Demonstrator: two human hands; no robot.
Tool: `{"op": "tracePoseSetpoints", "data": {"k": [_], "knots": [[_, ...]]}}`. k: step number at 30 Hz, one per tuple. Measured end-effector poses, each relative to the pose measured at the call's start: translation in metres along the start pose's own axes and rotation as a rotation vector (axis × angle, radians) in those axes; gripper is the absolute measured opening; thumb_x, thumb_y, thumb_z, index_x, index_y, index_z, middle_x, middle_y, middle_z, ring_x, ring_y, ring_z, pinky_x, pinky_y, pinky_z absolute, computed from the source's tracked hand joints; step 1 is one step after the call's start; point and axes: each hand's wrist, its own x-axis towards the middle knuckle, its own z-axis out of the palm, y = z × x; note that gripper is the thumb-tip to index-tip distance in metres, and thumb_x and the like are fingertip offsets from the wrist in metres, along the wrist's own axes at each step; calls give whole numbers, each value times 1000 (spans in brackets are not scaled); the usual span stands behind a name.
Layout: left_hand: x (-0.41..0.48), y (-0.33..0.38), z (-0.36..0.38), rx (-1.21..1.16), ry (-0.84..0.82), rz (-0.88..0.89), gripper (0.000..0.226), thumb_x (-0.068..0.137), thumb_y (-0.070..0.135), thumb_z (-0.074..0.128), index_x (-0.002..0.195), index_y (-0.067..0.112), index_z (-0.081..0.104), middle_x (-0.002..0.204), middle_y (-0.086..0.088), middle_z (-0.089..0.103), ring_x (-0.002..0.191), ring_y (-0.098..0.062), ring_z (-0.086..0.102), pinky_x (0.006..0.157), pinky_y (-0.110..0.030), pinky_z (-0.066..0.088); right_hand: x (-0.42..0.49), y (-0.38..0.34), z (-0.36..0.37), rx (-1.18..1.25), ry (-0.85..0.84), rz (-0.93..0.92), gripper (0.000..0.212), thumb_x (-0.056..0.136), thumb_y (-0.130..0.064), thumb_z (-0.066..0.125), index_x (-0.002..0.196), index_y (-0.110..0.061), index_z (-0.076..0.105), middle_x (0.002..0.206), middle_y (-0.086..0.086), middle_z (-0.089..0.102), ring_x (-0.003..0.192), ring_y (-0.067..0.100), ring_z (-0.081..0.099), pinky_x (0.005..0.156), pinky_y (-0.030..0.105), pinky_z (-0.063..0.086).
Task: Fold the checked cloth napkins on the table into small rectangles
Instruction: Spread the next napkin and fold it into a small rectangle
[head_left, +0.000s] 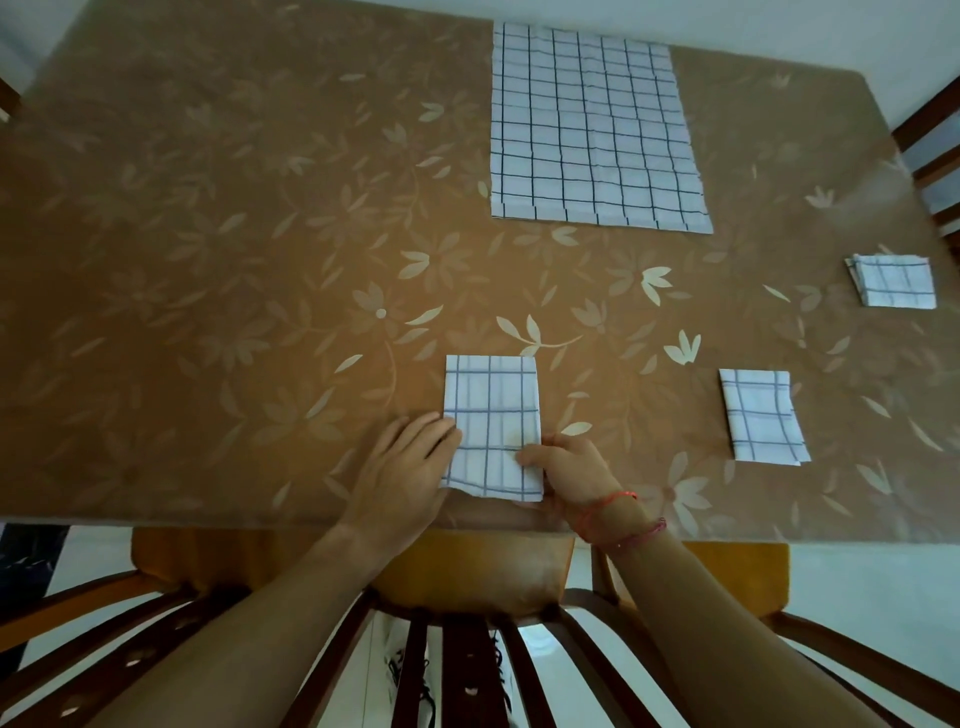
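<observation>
A white napkin with blue checks (491, 410), folded into a narrow rectangle, lies near the table's front edge. My left hand (402, 467) rests on its lower left edge with the fingers laid out fairly straight. My right hand (569, 465) is at its lower right corner, fingers curled and pinching the cloth's edge. A stack of unfolded checked napkins (592, 130) lies flat at the far middle of the table. Two folded napkins lie to the right: one (761, 415) near the front, a smaller square one (893, 280) further back by the right edge.
The table (234, 260) is covered in a brown cloth with a pale leaf pattern. A wooden chair with an orange cushion (483, 566) stands tucked under the front edge. Another chair back (930, 161) shows at the right side.
</observation>
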Motion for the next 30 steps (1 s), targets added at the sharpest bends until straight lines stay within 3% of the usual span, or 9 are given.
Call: {"op": "tracePoseSetpoints", "data": {"k": [5,8,10,15,22,24,25,27,30], "knots": [[-5,-1,-1,-21,74,11,46,74,9,80,118,5,67,122,-9,66,121,-27,56,105,-42,38,-14,4,-20,-343,92,-177,18,91,-10,50,98,-20,64,79,2,72,70,24,71,59,38,59],[-10,0,-5,-45,98,-9,40,77,11,78,116,6,68,118,-7,67,119,-26,56,105,-39,31,-21,16,-32,-813,216,-556,30,80,-7,55,102,-26,63,96,-6,62,80,18,64,67,32,56],[-14,1,-6,-62,93,-19,38,79,12,76,116,8,68,118,-4,67,119,-24,55,104,-40,33,-23,25,-36,-950,146,-771,39,75,-18,68,114,-21,62,107,-4,51,83,19,60,62,28,55],[-20,2,-4,-96,62,-39,36,83,16,71,119,10,67,120,-2,67,120,-21,54,104,-40,33,-24,30,-27,-1160,52,-993,58,69,-47,72,115,-12,59,120,8,51,94,23,56,71,31,55],[-19,0,-6,-186,48,-134,36,79,12,77,113,14,69,115,1,67,115,-17,55,96,-36,39,-10,18,-19,-1047,158,-1039,27,65,-20,83,90,-18,71,93,-2,69,86,17,58,59,39,57],[-17,-2,-5,-195,60,-156,28,82,14,73,109,15,70,111,3,67,111,-15,54,90,-31,37,-14,13,-18,-1074,183,-902,20,82,-21,71,101,-14,71,102,4,70,95,14,53,68,45,56],[-15,-3,-5,-203,65,-170,24,84,17,69,108,15,71,109,4,67,108,-15,54,87,-29,36,-19,9,-19,-1238,97,-647,30,95,-22,58,120,-8,64,122,13,63,112,16,50,87,48,52],[-10,-4,-4,-222,72,-215,24,86,24,62,106,16,71,105,4,67,103,-16,55,82,-28,33,-30,11,-23,-1594,-199,41,53,105,-28,33,151,-5,20,157,18,24,144,28,22,117,41,20],[0,-5,-3,-264,122,-312,20,90,27,62,106,20,69,95,8,68,91,-14,55,77,-27,28,-36,9,-32,-1712,-349,209,56,105,-24,31,152,-8,6,160,15,13,147,31,14,116,39,3]]}}
